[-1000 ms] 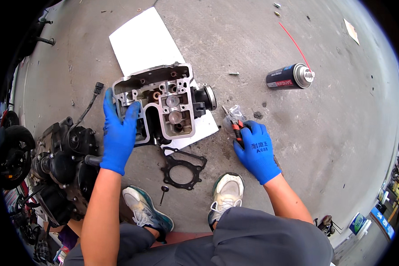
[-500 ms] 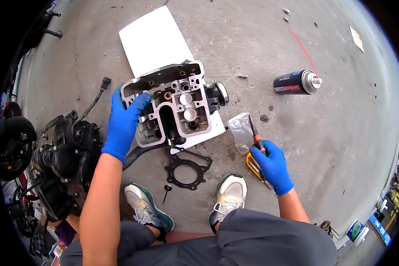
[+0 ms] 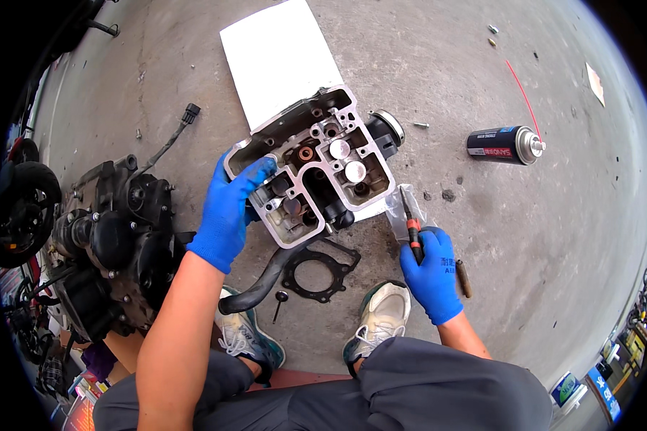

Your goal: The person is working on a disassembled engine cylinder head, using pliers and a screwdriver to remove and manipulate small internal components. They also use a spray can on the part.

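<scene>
My left hand (image 3: 231,205), in a blue glove, grips the left rim of an engine cylinder head (image 3: 370,161), with the thumb over the edge. The head is tilted, its open chambers and round buckets facing up, and a black hose hangs below it. My right hand (image 3: 433,276), also gloved, is closed around a pointed hand tool with a red and black grip (image 3: 414,228); its exact kind is unclear. The tip points up at a clear plastic bag (image 3: 397,219). A brown rod-like piece (image 3: 464,279) shows beside my right hand.
White sheet (image 3: 280,57) lies behind the head. A black gasket (image 3: 289,276) and an engine valve (image 3: 281,296) lie near my shoes. The engine block (image 3: 115,244) stands at left; a spray can (image 3: 503,145) with red straw (image 3: 522,93) lies at right.
The cylinder head has turned clockwise in my left hand, its hose end swinging out near my left shoe. My right hand's tool is now nearer the head. The whole view has shifted.
</scene>
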Motion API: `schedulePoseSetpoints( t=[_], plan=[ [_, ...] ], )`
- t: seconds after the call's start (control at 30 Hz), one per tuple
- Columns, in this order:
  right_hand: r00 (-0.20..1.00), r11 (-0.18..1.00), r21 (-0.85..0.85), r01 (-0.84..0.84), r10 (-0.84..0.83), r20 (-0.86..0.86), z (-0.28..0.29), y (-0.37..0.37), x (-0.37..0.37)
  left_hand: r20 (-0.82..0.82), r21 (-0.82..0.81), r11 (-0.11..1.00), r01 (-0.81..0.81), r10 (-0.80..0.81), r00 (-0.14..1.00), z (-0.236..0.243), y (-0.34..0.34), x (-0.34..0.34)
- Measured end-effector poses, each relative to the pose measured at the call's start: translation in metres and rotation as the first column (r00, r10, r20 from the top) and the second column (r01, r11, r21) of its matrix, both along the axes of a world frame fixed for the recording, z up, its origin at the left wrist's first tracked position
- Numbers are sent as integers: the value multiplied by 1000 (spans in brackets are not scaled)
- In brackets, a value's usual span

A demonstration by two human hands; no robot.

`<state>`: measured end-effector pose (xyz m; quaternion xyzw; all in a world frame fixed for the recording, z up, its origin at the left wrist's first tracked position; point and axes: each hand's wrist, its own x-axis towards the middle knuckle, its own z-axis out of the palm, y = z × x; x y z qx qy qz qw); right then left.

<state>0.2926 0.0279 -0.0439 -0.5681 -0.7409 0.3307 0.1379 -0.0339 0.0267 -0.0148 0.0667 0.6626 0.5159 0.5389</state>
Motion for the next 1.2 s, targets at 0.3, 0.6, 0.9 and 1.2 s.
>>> schedulePoseSetpoints(
  t=[0.3,0.6,0.9,1.2],
  plan=[
    [640,644,-765,-10,-584,-499,45,40,11,103,-45,999,8,-3,995,9,-11,16],
    [232,320,-788,-527,-837,-495,51,27,2,-599,-111,794,598,-534,597,89,19,46],
    [187,269,-745,-610,-865,-466,48,8,-6,44,-47,626,778,-777,628,82,2,97],
    [620,214,-835,-508,-582,-526,58,22,-4,-288,-140,357,924,-907,307,76,-5,91]
  ],
)
